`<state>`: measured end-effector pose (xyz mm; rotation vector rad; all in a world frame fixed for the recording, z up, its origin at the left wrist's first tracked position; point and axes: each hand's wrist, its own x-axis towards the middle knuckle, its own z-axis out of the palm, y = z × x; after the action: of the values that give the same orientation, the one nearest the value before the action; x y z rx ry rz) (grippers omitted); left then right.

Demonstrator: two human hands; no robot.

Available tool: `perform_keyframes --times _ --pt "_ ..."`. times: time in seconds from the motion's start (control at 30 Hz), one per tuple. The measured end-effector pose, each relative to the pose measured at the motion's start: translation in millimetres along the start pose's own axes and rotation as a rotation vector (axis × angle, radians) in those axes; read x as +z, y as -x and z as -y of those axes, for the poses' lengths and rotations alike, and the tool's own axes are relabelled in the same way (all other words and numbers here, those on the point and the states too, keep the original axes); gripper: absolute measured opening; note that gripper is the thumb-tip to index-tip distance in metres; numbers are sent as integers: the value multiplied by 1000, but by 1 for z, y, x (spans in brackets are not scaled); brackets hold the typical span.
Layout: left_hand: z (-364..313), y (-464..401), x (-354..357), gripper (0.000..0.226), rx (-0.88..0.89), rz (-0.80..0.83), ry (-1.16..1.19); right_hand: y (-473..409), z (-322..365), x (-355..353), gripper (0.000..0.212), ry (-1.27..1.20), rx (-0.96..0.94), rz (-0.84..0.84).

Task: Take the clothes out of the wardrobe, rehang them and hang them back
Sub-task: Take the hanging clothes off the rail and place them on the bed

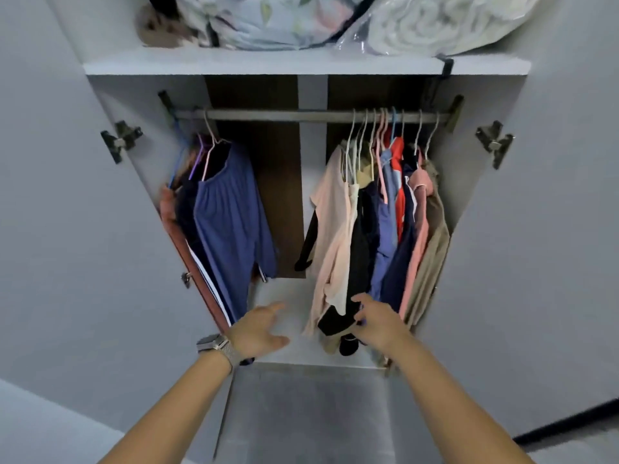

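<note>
Now both hands are reaching in: left hand [259,329] spread and empty, right hand [376,321] loose-fingered, brushing the black garment [336,321]. Better lifting by the hanger hooks [375,128].

clothes hang on a rail [301,114] in two bunches; blue skirt [231,216] left; pink top [331,229] right

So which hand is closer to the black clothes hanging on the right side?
The right hand. Its fingers reach the bottom of the black garment, seemingly touching it. The left hand is open in the gap between the two clothing groups, farther away.
</note>
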<state>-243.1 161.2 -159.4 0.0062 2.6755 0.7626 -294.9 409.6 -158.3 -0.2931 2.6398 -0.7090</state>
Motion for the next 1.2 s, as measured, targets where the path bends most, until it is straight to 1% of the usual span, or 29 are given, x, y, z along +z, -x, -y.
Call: perform_keyframes --times 0.07,0.17,0.27,0.33,0.43,0.53,0.6,0.67,0.8,0.87,0.9,0.97,1.0,1.07,1.13,1.2 --pt "23 -13 -14 73 -10 -9 24 -35 12 -8 48 -62 0 -71" --pt "46 -38 -35 68 3 -73 93 -73 34 -22 40 -163 -3 -160" --pt "44 -63 -62 65 31 -111 161 -105 56 -39 45 -198 -41 -205" --pt "35 -84 -78 61 54 -156 176 -128 68 -54 45 -221 -75 -276" --pt "19 -123 -92 59 91 -235 209 -162 74 -78 49 -297 -112 -428" --pt "6 -160 -95 56 115 -264 231 -197 72 -100 54 -388 -144 -616" --pt "-2 -182 -99 54 124 -296 238 -222 70 -115 53 -370 -141 -712" --pt "-7 -199 -108 52 111 -342 263 -248 74 -129 50 -333 -97 -697" --pt "-3 -225 -135 49 57 -450 279 -289 90 -135 53 -277 -20 -458" --pt "3 -230 -147 47 36 -492 277 -299 95 -129 35 -408 27 -378" --pt "8 -231 -154 47 18 -525 269 -305 101 -125 30 -485 50 -361" --pt "22 -230 -168 44 -1 -643 258 -316 111 -117 33 -590 146 -343" --pt "31 -229 -177 42 -9 -737 237 -320 120 -115 33 -641 153 -339" --pt "52 -229 -191 40 -71 -946 166 -324 145 -112 24 -719 67 -335" --pt "74 -227 -206 44 -224 -1103 133 -320 171 -107 18 -841 -15 -303" --pt "96 -225 -217 51 -364 -1155 98 -316 190 -98 16 -945 -30 -279"
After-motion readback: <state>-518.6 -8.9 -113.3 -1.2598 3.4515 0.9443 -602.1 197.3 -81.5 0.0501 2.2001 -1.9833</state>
